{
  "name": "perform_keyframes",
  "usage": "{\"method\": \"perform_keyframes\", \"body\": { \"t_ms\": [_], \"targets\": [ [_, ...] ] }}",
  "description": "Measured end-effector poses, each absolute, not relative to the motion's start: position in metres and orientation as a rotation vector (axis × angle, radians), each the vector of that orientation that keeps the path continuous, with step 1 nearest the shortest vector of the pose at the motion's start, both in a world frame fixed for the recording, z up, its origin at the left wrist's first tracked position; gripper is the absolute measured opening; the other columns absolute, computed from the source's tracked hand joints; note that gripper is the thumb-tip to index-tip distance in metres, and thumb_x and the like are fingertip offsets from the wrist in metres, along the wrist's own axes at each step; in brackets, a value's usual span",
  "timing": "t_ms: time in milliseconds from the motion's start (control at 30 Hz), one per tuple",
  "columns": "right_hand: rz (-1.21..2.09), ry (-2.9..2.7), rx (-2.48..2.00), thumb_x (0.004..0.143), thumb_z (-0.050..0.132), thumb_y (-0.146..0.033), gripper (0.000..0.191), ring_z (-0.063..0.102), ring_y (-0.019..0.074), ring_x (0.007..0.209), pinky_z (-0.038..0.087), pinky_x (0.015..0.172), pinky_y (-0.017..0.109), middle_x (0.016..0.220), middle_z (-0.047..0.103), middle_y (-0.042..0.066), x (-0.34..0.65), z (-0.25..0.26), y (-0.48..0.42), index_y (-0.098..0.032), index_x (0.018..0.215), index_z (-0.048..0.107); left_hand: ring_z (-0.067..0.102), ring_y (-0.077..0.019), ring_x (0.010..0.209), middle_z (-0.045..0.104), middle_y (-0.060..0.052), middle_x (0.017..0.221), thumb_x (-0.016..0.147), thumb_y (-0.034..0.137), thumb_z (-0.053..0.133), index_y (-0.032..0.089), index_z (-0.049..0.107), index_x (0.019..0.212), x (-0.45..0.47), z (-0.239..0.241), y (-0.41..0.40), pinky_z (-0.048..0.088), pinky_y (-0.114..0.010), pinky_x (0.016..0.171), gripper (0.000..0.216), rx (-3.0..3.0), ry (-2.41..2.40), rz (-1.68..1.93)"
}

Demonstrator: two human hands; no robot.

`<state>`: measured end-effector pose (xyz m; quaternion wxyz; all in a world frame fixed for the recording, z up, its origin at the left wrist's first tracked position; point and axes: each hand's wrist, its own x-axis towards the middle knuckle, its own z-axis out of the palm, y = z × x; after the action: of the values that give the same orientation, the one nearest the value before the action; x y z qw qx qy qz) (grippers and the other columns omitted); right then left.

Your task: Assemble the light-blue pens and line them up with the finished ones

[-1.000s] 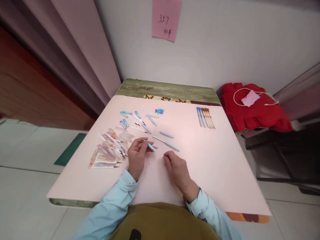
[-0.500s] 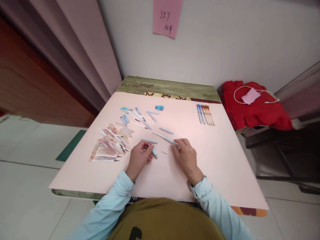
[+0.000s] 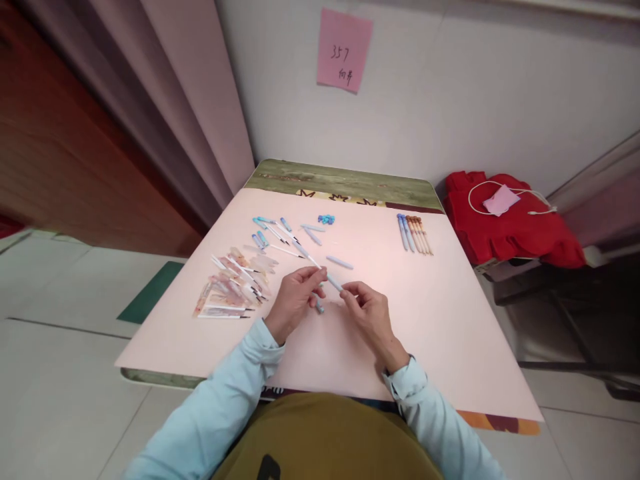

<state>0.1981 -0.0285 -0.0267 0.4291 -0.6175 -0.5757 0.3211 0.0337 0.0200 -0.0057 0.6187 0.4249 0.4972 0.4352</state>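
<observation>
Both hands meet at a pale blue pen barrel [image 3: 335, 283] with a thin white refill [image 3: 313, 261] sticking out of its far end. My right hand [image 3: 370, 317] is closed on the barrel's near end. With thumb and fingertips, my left hand [image 3: 297, 297] pinches the refill where it enters the barrel. A teal pen part [image 3: 320, 307] also pokes out beneath the left fingers, its other end hidden by the hand. Just beyond the hands lies a loose pale blue barrel [image 3: 339, 262].
Left of my hands are clear pen parts and black-tipped refills [image 3: 227, 317] in a pile. Teal and blue pen parts [image 3: 262, 239] lie behind them. Small blue pieces [image 3: 327, 219] sit near the back. Several assembled pens [image 3: 415, 235] stand in a row at the back right.
My left hand has moved up and right and now grips the refill by the barrel. The right hand has kept hold of the barrel. The view has shifted slightly.
</observation>
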Motion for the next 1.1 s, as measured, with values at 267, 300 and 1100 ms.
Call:
{"method": "perform_keyframes", "body": {
  "t_ms": [267, 300, 1100],
  "targets": [
    [0.708, -1.217, -1.492, 0.081, 0.059, -0.032, 0.019, 0.041, 0.0093, 0.050, 0.035, 0.049, 0.022, 0.067, 0.057, -0.003, 0.214, -0.021, -0.023, -0.018, 0.090, 0.066, 0.059, -0.0054, 0.058, 0.070, -0.006, 0.085, 0.071, 0.034, 0.076, 0.013, 0.066, 0.083, 0.022, -0.007, 0.039, 0.044, -0.013, 0.046, 0.026, 0.564, 1.042, 1.385],
    [0.660, -1.234, -1.503, 0.080, 0.059, -0.030, 0.018, 0.042, 0.0097, 0.051, 0.037, 0.051, 0.023, 0.067, 0.056, -0.003, 0.216, -0.019, -0.020, -0.018, 0.091, 0.066, 0.059, -0.0056, 0.057, 0.070, -0.006, 0.084, 0.073, 0.036, 0.074, 0.013, 0.065, 0.084, 0.021, -0.009, 0.040, 0.045, -0.014, 0.047, 0.027, 0.577, 1.045, 1.424],
    [0.311, -1.506, -1.509, 0.092, 0.051, -0.030, 0.019, 0.060, 0.0158, 0.073, 0.049, 0.069, 0.029, 0.085, 0.064, 0.005, 0.206, -0.033, -0.008, -0.019, 0.090, 0.066, 0.066, -0.0142, 0.053, 0.069, -0.004, 0.075, 0.084, 0.048, 0.059, 0.017, 0.053, 0.090, 0.037, -0.034, 0.030, 0.052, -0.024, 0.044, 0.033, 0.882, 1.118, 1.486]
  ]
}}
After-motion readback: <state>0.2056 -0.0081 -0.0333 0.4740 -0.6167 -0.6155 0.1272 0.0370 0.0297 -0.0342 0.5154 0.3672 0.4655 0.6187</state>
